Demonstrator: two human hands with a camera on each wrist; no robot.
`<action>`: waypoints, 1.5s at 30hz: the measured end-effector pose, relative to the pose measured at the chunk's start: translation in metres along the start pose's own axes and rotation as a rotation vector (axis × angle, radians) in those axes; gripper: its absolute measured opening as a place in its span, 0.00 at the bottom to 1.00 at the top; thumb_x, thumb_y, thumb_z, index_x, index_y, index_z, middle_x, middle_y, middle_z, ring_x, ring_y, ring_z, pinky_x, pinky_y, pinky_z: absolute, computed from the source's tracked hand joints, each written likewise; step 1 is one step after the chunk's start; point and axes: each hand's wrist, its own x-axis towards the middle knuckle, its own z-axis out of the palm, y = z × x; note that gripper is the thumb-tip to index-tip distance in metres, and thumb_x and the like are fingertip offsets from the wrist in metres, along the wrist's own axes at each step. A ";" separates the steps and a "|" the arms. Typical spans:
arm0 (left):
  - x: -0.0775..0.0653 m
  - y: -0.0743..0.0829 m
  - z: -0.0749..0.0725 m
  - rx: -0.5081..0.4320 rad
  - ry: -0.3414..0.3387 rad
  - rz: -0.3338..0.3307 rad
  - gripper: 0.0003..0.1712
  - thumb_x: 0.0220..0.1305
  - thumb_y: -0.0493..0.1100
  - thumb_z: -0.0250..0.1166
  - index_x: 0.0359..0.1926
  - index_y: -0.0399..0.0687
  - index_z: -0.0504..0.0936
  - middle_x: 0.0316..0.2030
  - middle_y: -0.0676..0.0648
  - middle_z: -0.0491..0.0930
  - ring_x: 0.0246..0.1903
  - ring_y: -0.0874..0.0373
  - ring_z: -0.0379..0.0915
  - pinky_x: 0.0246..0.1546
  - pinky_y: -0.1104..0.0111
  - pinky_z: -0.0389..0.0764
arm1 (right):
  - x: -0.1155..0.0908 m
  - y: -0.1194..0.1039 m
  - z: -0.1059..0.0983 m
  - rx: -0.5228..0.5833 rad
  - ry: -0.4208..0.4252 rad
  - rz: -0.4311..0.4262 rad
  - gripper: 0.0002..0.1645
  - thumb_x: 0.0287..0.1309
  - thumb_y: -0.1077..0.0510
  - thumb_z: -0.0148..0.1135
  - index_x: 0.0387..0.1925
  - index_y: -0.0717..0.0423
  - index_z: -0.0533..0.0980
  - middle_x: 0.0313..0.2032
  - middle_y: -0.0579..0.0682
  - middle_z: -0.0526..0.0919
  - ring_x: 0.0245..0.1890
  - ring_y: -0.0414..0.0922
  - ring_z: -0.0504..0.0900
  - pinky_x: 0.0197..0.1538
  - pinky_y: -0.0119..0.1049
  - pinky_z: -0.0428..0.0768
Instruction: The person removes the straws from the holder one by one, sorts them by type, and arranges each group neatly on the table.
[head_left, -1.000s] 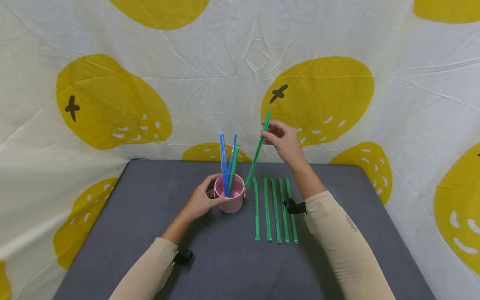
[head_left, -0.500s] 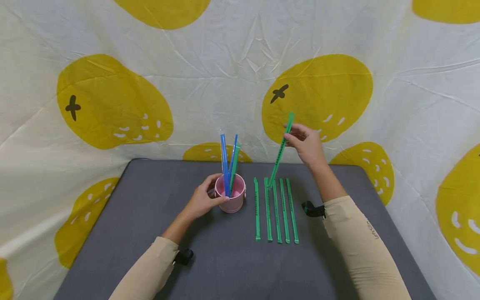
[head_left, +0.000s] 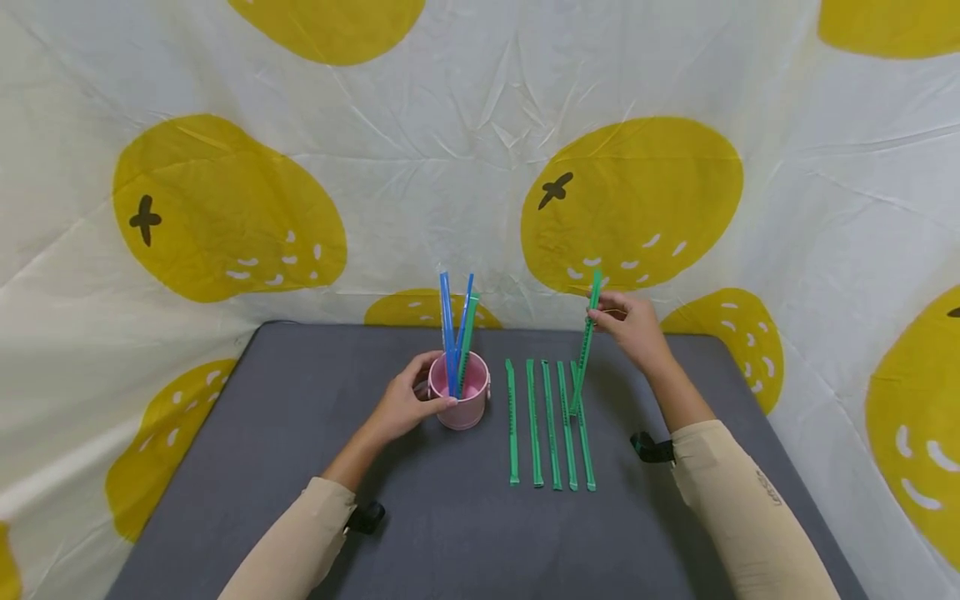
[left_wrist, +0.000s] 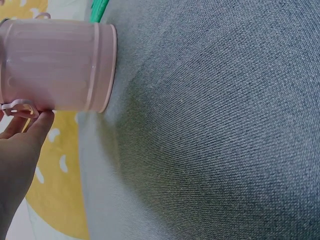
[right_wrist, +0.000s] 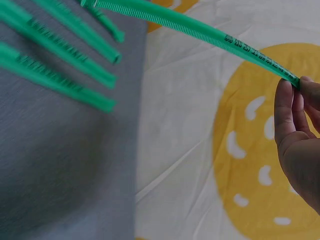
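My left hand [head_left: 403,402] holds a small pink bucket [head_left: 467,412] by its left side, with the thumb at the near rim. Blue straws [head_left: 447,317] and a green straw [head_left: 468,329] stand leaning inside it. Seen from the left wrist, the bucket [left_wrist: 55,65] has its base on the table. My right hand [head_left: 633,332] pinches another green wrapped straw [head_left: 587,337] near its top between thumb and fingers. That straw slants down over the rightmost of several green straws [head_left: 555,425] lying side by side. In the right wrist view, printed letters show on the held straw [right_wrist: 210,35].
A dark grey table [head_left: 465,533] carries everything. Behind it hangs a white cloth [head_left: 420,192] with big yellow fruit shapes, close to the table's back edge. Black wrist straps [head_left: 651,448] sit at the sleeve cuffs.
My right hand has moved right and then lower with the green straw, from beside the bucket to above the right end of the row. The left hand and bucket have stayed put.
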 end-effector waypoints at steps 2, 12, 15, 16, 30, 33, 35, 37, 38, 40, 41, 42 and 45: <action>-0.001 -0.001 0.000 -0.001 -0.001 0.006 0.45 0.57 0.44 0.80 0.73 0.52 0.68 0.64 0.42 0.77 0.65 0.45 0.75 0.65 0.50 0.78 | -0.005 0.009 -0.001 -0.035 -0.010 0.010 0.25 0.74 0.56 0.61 0.66 0.62 0.76 0.52 0.65 0.83 0.43 0.37 0.85 0.44 0.22 0.85; -0.002 -0.001 0.001 0.015 0.003 0.009 0.46 0.57 0.45 0.80 0.73 0.51 0.67 0.64 0.41 0.77 0.65 0.44 0.75 0.64 0.49 0.79 | -0.026 0.046 -0.004 -0.169 -0.043 0.094 0.26 0.74 0.55 0.61 0.65 0.67 0.75 0.50 0.66 0.86 0.48 0.63 0.87 0.52 0.49 0.87; -0.001 0.000 0.000 0.007 0.005 0.004 0.45 0.57 0.45 0.80 0.73 0.53 0.68 0.64 0.42 0.77 0.65 0.44 0.75 0.65 0.49 0.78 | -0.028 0.055 -0.003 -0.184 -0.071 0.135 0.27 0.74 0.54 0.61 0.66 0.67 0.74 0.53 0.67 0.85 0.49 0.62 0.87 0.55 0.56 0.85; -0.001 0.001 0.000 0.005 0.004 0.001 0.45 0.57 0.45 0.80 0.73 0.53 0.68 0.64 0.42 0.77 0.66 0.44 0.74 0.65 0.49 0.78 | -0.029 0.059 -0.003 -0.186 -0.083 0.145 0.28 0.74 0.54 0.61 0.67 0.67 0.73 0.54 0.67 0.85 0.49 0.62 0.87 0.56 0.57 0.84; 0.000 0.002 -0.001 0.014 0.002 -0.002 0.46 0.56 0.47 0.80 0.72 0.54 0.68 0.64 0.42 0.77 0.65 0.44 0.75 0.64 0.48 0.78 | -0.034 0.099 0.011 -0.176 -0.239 0.186 0.30 0.72 0.58 0.63 0.66 0.75 0.71 0.51 0.69 0.85 0.42 0.56 0.89 0.52 0.51 0.86; -0.001 0.002 0.000 0.011 0.001 -0.004 0.45 0.57 0.47 0.80 0.72 0.55 0.68 0.64 0.42 0.77 0.65 0.44 0.75 0.64 0.48 0.78 | -0.034 0.104 0.015 -0.173 -0.268 0.197 0.28 0.72 0.60 0.63 0.65 0.75 0.71 0.49 0.67 0.86 0.40 0.52 0.89 0.50 0.48 0.87; -0.001 0.001 0.000 0.008 0.001 -0.003 0.45 0.57 0.47 0.80 0.72 0.55 0.68 0.64 0.42 0.77 0.65 0.44 0.75 0.64 0.48 0.78 | -0.033 0.107 0.018 -0.158 -0.277 0.210 0.27 0.72 0.62 0.62 0.64 0.76 0.72 0.48 0.67 0.87 0.39 0.50 0.89 0.48 0.45 0.88; -0.001 0.001 -0.001 0.006 0.003 -0.002 0.45 0.57 0.46 0.80 0.72 0.55 0.68 0.64 0.42 0.77 0.65 0.44 0.75 0.64 0.48 0.78 | -0.033 0.107 0.021 -0.129 -0.279 0.234 0.26 0.71 0.64 0.62 0.63 0.77 0.72 0.48 0.68 0.86 0.39 0.50 0.90 0.46 0.42 0.88; -0.001 0.001 -0.001 0.005 0.002 -0.002 0.45 0.57 0.46 0.80 0.72 0.55 0.68 0.64 0.42 0.77 0.65 0.44 0.75 0.64 0.48 0.78 | -0.033 0.107 0.022 -0.112 -0.282 0.242 0.26 0.71 0.65 0.62 0.63 0.78 0.71 0.48 0.69 0.86 0.39 0.50 0.90 0.45 0.42 0.89; -0.001 0.001 -0.001 0.002 0.001 -0.004 0.45 0.57 0.46 0.80 0.72 0.55 0.68 0.64 0.42 0.77 0.65 0.43 0.75 0.64 0.48 0.78 | -0.033 0.106 0.024 -0.084 -0.277 0.265 0.25 0.70 0.66 0.62 0.62 0.79 0.71 0.47 0.71 0.85 0.39 0.49 0.90 0.43 0.40 0.89; -0.001 0.002 -0.001 0.001 -0.001 -0.006 0.45 0.57 0.46 0.80 0.72 0.55 0.68 0.64 0.42 0.77 0.65 0.43 0.75 0.64 0.48 0.78 | -0.033 0.106 0.026 -0.077 -0.272 0.277 0.25 0.70 0.67 0.62 0.62 0.80 0.72 0.47 0.71 0.85 0.38 0.48 0.90 0.43 0.39 0.89; -0.001 0.002 -0.001 -0.001 -0.002 -0.009 0.45 0.57 0.46 0.80 0.73 0.55 0.68 0.65 0.42 0.77 0.65 0.44 0.75 0.64 0.49 0.78 | -0.034 0.106 0.026 -0.071 -0.270 0.285 0.25 0.70 0.67 0.62 0.62 0.80 0.71 0.47 0.72 0.85 0.37 0.48 0.89 0.42 0.39 0.89; -0.002 0.003 -0.001 -0.005 -0.005 -0.021 0.45 0.58 0.47 0.80 0.73 0.56 0.68 0.65 0.43 0.76 0.66 0.44 0.74 0.65 0.49 0.78 | -0.035 0.105 0.029 -0.077 -0.258 0.319 0.24 0.69 0.67 0.63 0.61 0.80 0.72 0.46 0.72 0.85 0.35 0.44 0.89 0.41 0.38 0.89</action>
